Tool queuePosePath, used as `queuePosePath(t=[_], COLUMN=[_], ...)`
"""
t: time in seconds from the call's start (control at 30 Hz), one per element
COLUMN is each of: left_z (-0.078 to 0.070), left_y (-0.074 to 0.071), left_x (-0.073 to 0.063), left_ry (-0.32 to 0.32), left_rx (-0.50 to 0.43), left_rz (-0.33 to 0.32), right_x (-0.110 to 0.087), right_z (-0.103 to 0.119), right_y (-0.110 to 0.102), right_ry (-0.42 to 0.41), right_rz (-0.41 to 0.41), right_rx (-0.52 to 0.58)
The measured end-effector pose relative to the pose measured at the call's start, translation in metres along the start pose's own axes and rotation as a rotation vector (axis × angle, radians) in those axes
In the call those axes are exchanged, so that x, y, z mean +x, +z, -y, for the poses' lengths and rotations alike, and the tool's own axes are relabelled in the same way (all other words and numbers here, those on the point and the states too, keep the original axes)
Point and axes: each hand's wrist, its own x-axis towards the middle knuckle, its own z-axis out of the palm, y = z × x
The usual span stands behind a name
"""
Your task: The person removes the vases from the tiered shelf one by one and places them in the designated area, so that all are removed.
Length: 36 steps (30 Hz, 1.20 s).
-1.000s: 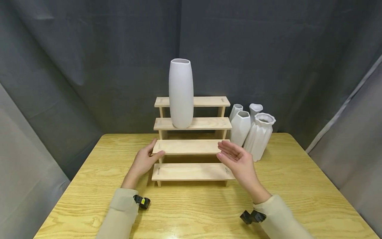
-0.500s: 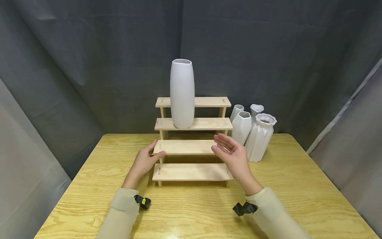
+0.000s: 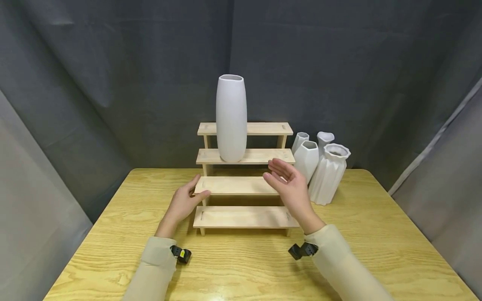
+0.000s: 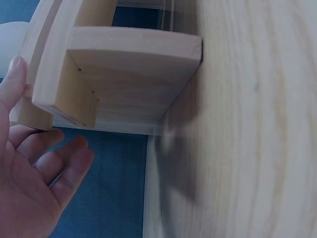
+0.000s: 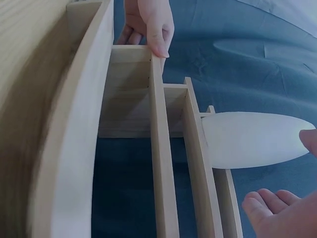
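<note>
My left hand [image 3: 182,204] grips the left end of the second-lowest step of a four-tier wooden display stand [image 3: 244,216], its thumb lying over the front edge. In the left wrist view, the fingers [image 4: 64,163] curl beside that end. A tall white vase [image 3: 231,119] stands upright on the second-highest step, left of centre. My right hand [image 3: 293,190] hovers in front of the stand's right side, fingers loosely bent, holding nothing. In the right wrist view it is near the vase [image 5: 252,140], apart from it.
Several white vases cluster at the stand's right, among them a fluted one with a ruffled rim [image 3: 329,175] and a faceted one [image 3: 306,161]. A dark grey curtain [image 3: 169,62] hangs behind the wood-grain table [image 3: 233,267].
My right hand has moved left and up, from the second-lowest step's right end toward the step above. My left hand keeps its grip on the stand. The tall vase stays put.
</note>
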Motion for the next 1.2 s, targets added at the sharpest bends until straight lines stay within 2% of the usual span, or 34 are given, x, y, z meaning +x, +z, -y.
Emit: queuePosePath(t=[0.77,0.93,1.2], left_z=[0.001,0.0,0.001], left_y=[-0.001,-0.001,-0.001], left_x=[0.0,-0.001,0.0], left_ry=[-0.019,-0.02,-0.018], left_rx=[-0.038,-0.044,-0.039], left_rz=[0.005,0.007,0.009], right_x=[0.045,0.055,0.07], right_z=[0.01,0.01,0.011], right_y=[0.022,0.027,0.036], right_ry=[-0.035,-0.053,-0.029], right_rz=[-0.007,0.015,0.041], right_rx=[-0.087,-0.101,-0.108])
